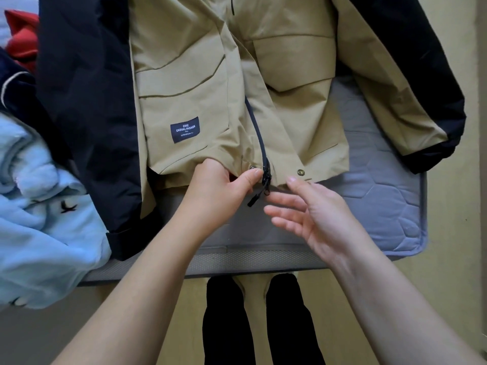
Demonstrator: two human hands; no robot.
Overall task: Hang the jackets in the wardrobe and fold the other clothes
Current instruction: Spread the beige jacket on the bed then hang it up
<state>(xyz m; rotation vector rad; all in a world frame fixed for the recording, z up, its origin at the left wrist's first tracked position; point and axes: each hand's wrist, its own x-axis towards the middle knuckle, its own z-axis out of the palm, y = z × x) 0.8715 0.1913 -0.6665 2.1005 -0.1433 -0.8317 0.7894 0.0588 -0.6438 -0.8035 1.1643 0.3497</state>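
- Head view: tan jacket flat on the mattress, collar cut off up top.
- Left hand pinches its hem beside the zipper, fingertips hidden under cloth.
- Right hand hovers just below that hem, fingers spread, empty.
- Blue fleece left of it, partly cropped.

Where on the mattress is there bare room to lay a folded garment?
Bare grey quilted mattress shows at the near right corner, between the tan-and-black jacket's hem and sleeve cuff. The left is crowded with a light blue fleece and red garment.
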